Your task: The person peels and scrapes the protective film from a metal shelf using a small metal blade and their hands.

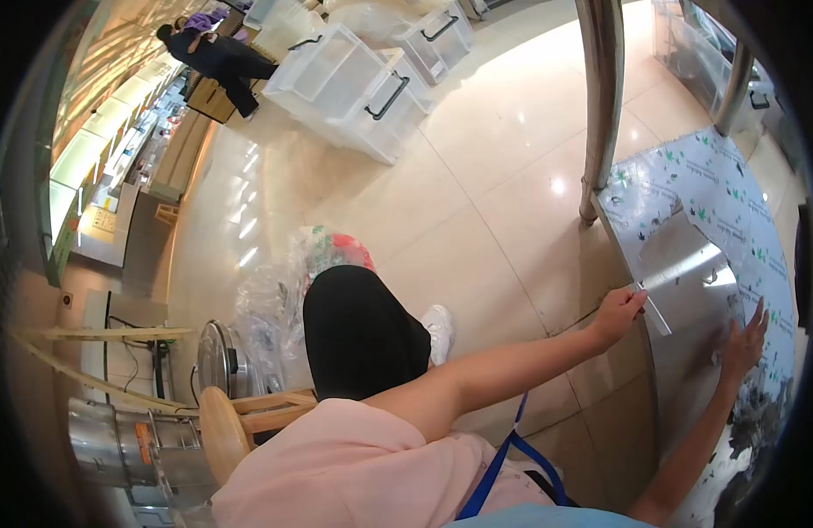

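Observation:
A metal shelf [679,273] lies low on my right, between upright metal posts. Printed protective film [688,180] with green leaves covers much of it; a torn, uneven edge borders a bare, shiny patch. My left hand [616,319] is closed in a pinch at the shelf's near edge; what sits between the fingertips is too small to make out. Over the far side of the bare patch, my right hand [743,345] has its fingers stretched apart, close to the torn film. Dark, ragged patches [763,405] mark the surface beside my right forearm.
Clear plastic bins [336,88] with black handles stand on the tiled floor ahead. A metal post [600,106] rises at the shelf corner. Plastic bags [274,299] lie beyond my knee. A wooden stool [226,431] is at left; a person [217,57] stands far off.

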A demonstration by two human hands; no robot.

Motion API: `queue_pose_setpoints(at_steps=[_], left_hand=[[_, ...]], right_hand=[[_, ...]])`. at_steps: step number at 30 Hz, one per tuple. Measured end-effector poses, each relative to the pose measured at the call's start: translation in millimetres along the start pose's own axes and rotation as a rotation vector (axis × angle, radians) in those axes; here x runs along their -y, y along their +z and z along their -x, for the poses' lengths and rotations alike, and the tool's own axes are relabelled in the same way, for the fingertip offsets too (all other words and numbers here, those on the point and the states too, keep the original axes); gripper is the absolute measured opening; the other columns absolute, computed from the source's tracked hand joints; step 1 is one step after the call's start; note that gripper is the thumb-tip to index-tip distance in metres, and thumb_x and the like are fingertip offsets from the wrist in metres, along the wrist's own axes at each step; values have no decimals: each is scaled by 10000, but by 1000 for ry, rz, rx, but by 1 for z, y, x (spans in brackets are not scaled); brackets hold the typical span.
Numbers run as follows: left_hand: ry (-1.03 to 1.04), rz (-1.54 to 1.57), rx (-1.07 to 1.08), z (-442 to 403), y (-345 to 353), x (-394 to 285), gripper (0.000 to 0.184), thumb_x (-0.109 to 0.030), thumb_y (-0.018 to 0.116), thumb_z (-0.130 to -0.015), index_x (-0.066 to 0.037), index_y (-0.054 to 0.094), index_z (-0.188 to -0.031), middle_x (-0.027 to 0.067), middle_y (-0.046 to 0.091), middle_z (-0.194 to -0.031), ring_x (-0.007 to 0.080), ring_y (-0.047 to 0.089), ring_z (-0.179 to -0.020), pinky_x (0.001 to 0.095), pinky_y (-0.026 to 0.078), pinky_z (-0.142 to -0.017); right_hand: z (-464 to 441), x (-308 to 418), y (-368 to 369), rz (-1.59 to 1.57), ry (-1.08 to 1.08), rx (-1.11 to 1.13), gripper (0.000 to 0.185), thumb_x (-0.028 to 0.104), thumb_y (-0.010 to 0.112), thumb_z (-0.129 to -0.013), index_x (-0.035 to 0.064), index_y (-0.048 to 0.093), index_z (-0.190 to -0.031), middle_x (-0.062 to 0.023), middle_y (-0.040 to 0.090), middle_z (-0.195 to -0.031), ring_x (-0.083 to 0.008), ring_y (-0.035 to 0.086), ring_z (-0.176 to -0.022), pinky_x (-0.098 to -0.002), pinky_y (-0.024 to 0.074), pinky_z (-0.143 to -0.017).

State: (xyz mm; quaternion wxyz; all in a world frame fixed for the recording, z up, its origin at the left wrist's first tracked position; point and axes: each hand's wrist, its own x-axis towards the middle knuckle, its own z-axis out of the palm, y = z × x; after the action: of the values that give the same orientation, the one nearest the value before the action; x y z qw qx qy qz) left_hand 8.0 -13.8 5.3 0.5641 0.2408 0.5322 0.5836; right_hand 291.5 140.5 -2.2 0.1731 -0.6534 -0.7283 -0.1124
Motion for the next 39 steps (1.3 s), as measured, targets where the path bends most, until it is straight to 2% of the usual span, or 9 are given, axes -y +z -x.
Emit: queue_pose_setpoints(at_steps=[4,7,9,12,19,24,28,34,39], left_hand=[[-26,-2,14,-1,-5,0,315,-315,505,-909,-66,526,-717,-15,484,-639,55,399,-547,209,340,-496],[2,-10,-27,-2,-4,6,310,-317,505,-908,-71,534,-722,-18,483,-640,51,396,-540,209,335,-487],[-7,9,-22,-1,-4,2,305,-319,505,-907,-72,540,-732,-20,480,-640,48,394,-540,207,336,-485],[-51,7,-52,1,-4,-4,294,-320,508,-905,-74,547,-750,-25,478,-643,46,394,-541,205,337,-487],[16,25,-62,-2,-6,4,290,-333,521,-895,-82,548,-752,-31,478,-654,48,393,-542,209,335,-467],[-35,28,-61,2,-4,-3,295,-332,524,-894,-80,541,-740,-27,477,-648,47,399,-541,202,331,-473],[-43,-2,-72,2,0,-5,289,-286,508,-905,-57,552,-735,-25,489,-642,58,411,-581,214,343,-544],[-57,13,-77,0,1,4,292,-324,540,-889,-82,528,-727,-29,472,-632,45,404,-549,198,329,-485],[-46,-6,-67,0,2,9,293,-325,543,-887,-83,526,-724,-30,473,-632,46,402,-552,198,327,-487]], right_hand=[[-2,-6,8,-6,-242,-168,430,-20,572,-767,31,508,-1189,-146,460,-1289,-335,561,-1020,-403,442,-890],[6,49,-35,-308,-95,-166,498,-55,540,-752,62,482,-1233,-143,438,-1313,-327,555,-1036,-390,447,-887],[5,-8,42,-91,-204,-143,510,-46,526,-772,95,456,-1257,-145,490,-1258,-330,553,-1034,-380,467,-845],[2,40,-10,-235,-231,-277,399,32,520,-830,113,486,-1219,-148,582,-1114,-329,579,-972,-369,492,-761],[3,15,11,-296,58,81,234,137,504,-893,84,546,-1118,-156,646,-895,-323,632,-772,-391,495,-633],[-4,65,-32,-408,-133,-429,208,121,460,-922,57,576,-1082,-102,640,-807,-281,637,-752,-376,485,-587],[3,44,-18,-630,64,-38,219,111,431,-936,33,579,-1078,-69,618,-757,-261,634,-767,-356,483,-594],[5,36,-5,-611,80,-99,227,140,444,-936,25,579,-1077,-106,630,-762,-300,618,-736,-363,484,-631],[5,40,-10,-639,-9,-231,324,148,474,-912,82,483,-1229,-155,527,-1172,-332,546,-978,-368,469,-761]])
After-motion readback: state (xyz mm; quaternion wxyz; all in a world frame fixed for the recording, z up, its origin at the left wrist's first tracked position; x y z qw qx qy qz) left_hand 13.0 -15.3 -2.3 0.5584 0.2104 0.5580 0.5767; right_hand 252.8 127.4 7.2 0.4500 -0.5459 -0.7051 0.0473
